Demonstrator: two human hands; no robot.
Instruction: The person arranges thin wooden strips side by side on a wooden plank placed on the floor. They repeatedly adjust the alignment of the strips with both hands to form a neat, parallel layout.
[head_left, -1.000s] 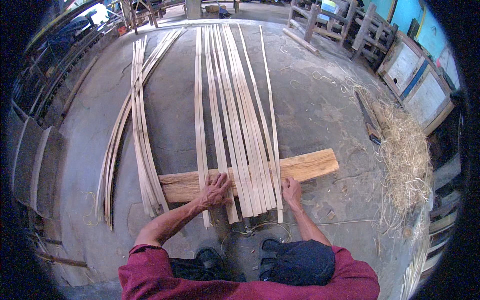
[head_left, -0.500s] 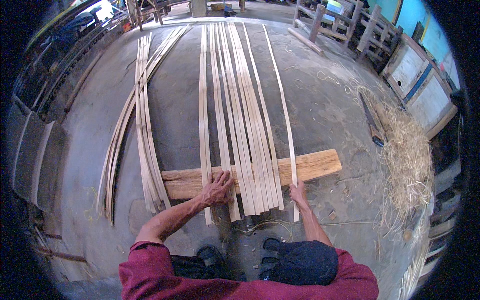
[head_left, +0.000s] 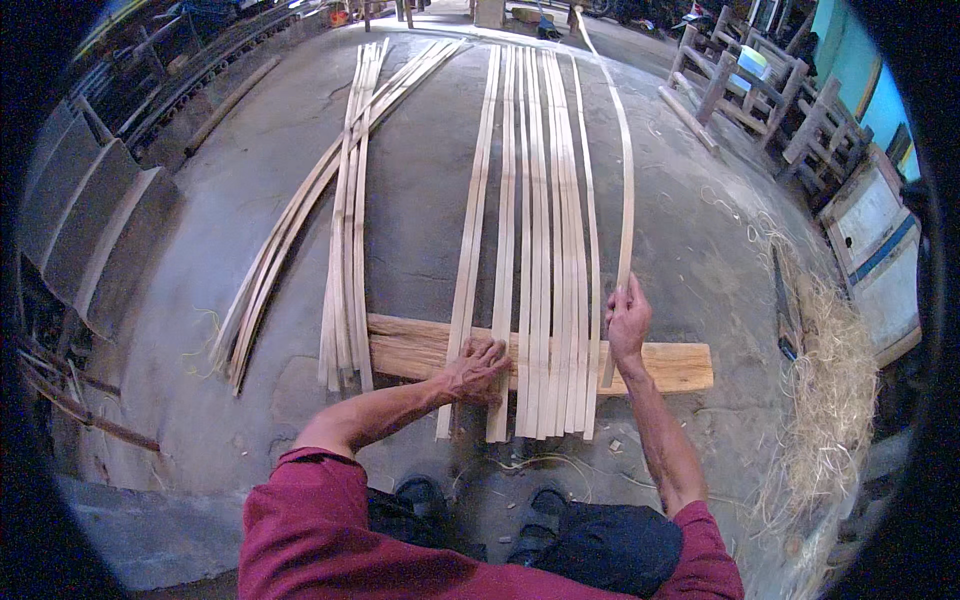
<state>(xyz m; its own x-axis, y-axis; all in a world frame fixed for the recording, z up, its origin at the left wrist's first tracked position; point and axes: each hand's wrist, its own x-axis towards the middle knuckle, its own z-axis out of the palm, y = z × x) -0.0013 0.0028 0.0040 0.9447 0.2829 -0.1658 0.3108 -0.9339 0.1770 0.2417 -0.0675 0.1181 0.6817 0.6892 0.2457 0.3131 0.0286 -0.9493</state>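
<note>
Long pale bamboo strips (head_left: 540,200) lie side by side on the floor, their near ends across a wooden board (head_left: 410,345). My left hand (head_left: 475,370) lies on the strips at the left of this row, over the board, fingers bent and a little apart. Closed fingers of my right hand (head_left: 628,318) grip a single bamboo strip (head_left: 625,170) at the row's right side. Its near end shows below the hand by the board, and its far end reaches the top of the view. Part of the strips under my left hand is hidden.
To the left lies a separate crossed bundle of bamboo strips (head_left: 345,230). On the right are a heap of fine shavings (head_left: 830,400), a saw-like tool (head_left: 785,310) and a wooden frame (head_left: 740,85). Curved grey sheets (head_left: 110,230) stand at the left.
My right hand has moved forward along with its strip, whose far part now seems raised off the floor. My left hand stays on the strips. The whole view has shifted.
</note>
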